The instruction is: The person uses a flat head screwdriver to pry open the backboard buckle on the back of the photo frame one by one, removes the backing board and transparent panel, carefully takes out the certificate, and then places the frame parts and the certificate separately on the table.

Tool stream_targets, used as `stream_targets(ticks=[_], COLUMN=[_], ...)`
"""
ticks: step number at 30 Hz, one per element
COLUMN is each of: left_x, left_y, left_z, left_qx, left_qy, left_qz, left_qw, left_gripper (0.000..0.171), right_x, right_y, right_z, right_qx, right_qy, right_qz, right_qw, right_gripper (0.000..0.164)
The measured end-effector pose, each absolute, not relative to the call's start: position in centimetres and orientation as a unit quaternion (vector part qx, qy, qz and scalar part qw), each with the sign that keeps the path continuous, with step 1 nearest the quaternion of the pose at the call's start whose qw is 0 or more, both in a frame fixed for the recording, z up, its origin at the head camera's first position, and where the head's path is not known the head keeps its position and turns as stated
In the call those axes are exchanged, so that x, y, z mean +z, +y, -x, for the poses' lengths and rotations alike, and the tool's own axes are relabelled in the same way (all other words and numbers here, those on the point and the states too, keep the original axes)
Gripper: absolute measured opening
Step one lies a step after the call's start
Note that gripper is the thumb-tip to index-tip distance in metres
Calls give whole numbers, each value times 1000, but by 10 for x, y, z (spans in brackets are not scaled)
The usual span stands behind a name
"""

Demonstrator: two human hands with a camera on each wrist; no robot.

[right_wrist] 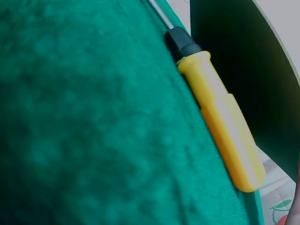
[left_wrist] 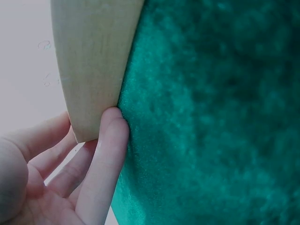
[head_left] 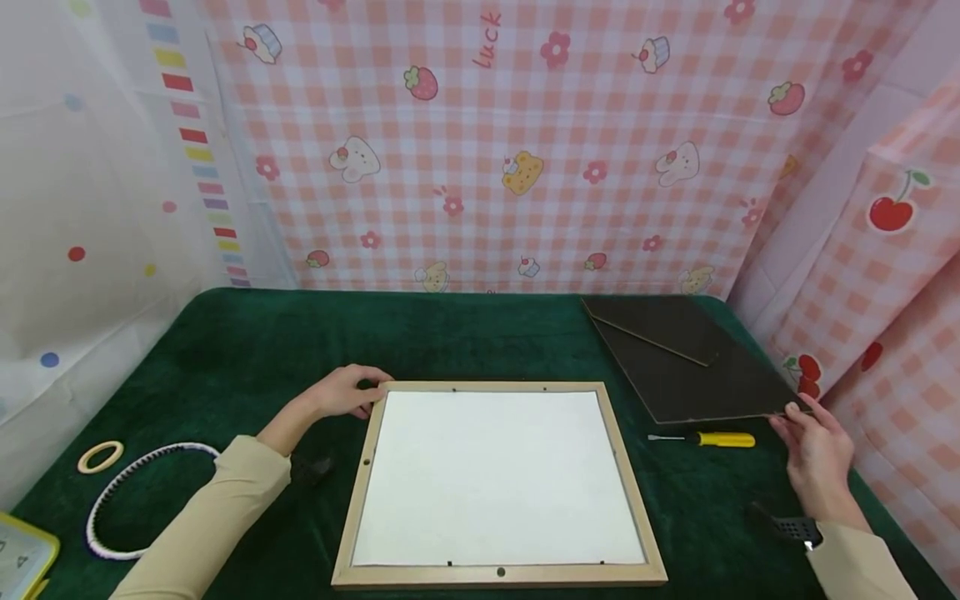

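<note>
A light wooden frame (head_left: 633, 475) lies in the middle of the table with a white sheet (head_left: 495, 475) inside it. My left hand (head_left: 347, 392) pinches the frame's far left corner. Close up in the left wrist view, the thumb and fingers (left_wrist: 110, 140) sit on both sides of that wooden corner (left_wrist: 96, 70). Off to the right, my right hand (head_left: 817, 442) grips the near right corner of a dark board (head_left: 675, 383), thumb on top. That board has a slanted flap-like strip across its upper face. In the right wrist view its dark underside (right_wrist: 234, 61) shows, tilted up.
A yellow-handled screwdriver (head_left: 726, 439) lies between the frame and my right hand. At the left are a small wooden ring (head_left: 100, 457), a larger white-and-dark hoop (head_left: 97, 508) and a yellow-edged board (head_left: 26, 554). Green cloth (head_left: 420, 333) covers the table; patterned curtains (head_left: 487, 167) hang behind.
</note>
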State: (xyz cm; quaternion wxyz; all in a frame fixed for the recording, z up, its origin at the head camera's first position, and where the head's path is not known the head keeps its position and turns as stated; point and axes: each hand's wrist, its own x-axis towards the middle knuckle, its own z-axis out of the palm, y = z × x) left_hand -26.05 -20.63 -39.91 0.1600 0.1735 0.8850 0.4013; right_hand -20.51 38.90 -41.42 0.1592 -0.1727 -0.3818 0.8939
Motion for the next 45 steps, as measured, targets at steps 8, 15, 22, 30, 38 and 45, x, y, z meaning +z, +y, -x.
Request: stream_targets(ticks=[8, 15, 22, 30, 38, 45], left_x=[-400, -401, -400, -400, -401, -402], left_y=[-207, -207, -206, -207, -207, -208], left_z=[262, 263, 262, 262, 262, 262], left_qx=[403, 404, 407, 408, 404, 404], left_qy=[886, 887, 885, 884, 886, 887], left_qz=[-166, -156, -160, -157, -155, -155], left_qw=[162, 161, 162, 164, 165, 163], left_gripper=[30, 30, 30, 30, 30, 30], right_x=[-420, -422, -422, -425, -419, -405], right_y=[385, 388, 397, 406, 406, 382], right_z=[211, 214, 217, 223, 222, 224], right_qx=[879, 857, 762, 602, 604, 575], right_qy=[-404, -457, -611, -776, -778, -816], right_qz=[199, 214, 215, 186, 176, 50], right_qw=[158, 103, 19, -4, 16, 22], right_gripper=[28, 57, 98, 77, 65, 34])
